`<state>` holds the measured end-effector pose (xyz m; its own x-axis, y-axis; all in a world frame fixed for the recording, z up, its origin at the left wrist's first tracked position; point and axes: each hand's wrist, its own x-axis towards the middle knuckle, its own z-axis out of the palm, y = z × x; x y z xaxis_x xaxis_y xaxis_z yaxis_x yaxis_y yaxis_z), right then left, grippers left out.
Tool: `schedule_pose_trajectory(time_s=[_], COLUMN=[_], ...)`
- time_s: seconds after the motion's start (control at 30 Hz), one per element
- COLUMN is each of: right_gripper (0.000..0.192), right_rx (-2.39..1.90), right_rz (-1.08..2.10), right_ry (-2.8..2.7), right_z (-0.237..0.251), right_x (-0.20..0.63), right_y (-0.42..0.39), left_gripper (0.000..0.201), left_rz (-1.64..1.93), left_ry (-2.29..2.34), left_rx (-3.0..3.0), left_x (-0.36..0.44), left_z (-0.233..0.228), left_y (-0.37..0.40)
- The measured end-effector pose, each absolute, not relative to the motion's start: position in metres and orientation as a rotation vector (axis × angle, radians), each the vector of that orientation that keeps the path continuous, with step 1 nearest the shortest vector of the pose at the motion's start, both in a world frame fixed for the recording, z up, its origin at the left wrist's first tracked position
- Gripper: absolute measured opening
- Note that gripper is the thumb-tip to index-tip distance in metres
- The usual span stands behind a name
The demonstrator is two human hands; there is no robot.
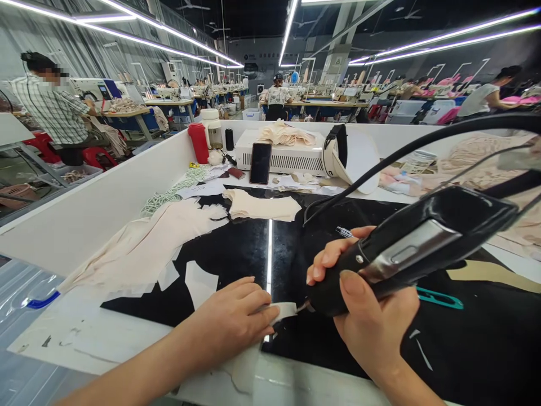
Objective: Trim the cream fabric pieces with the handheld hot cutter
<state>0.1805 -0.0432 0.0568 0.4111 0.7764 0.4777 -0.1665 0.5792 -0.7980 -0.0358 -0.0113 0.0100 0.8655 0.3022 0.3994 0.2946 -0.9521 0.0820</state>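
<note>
My right hand is wrapped round a thick black corded power tool with a silver side panel. The tool slants down to the left, and its narrow metal tip reaches the end of a small white strip. At the strip's other end, the fingers of my left hand are closed on it, low over the glossy black work surface. Whether the tip touches the strip or stops just short, I cannot tell. A teal-handled tool lies partly hidden behind my right hand.
Pale fabric pieces are piled at the left, and a small fabric stack lies ahead. Farther back are a phone, a white vented box and a red cup. The tool's black cable arches across the right side.
</note>
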Motion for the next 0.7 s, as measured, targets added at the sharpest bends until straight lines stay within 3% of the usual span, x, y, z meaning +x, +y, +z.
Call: schedule_pose_trajectory(time_s=[0.7], right_gripper=[0.042], right_rx=[-0.675], right_rz=[0.687], right_ry=[-0.965], right_z=[0.07], right_x=[0.166], right_y=[-0.028], left_gripper=[0.015], left_rz=[0.763], left_ry=[0.54], left_rx=[2.986], left_x=[-0.032], left_z=[0.002], left_y=[-0.02])
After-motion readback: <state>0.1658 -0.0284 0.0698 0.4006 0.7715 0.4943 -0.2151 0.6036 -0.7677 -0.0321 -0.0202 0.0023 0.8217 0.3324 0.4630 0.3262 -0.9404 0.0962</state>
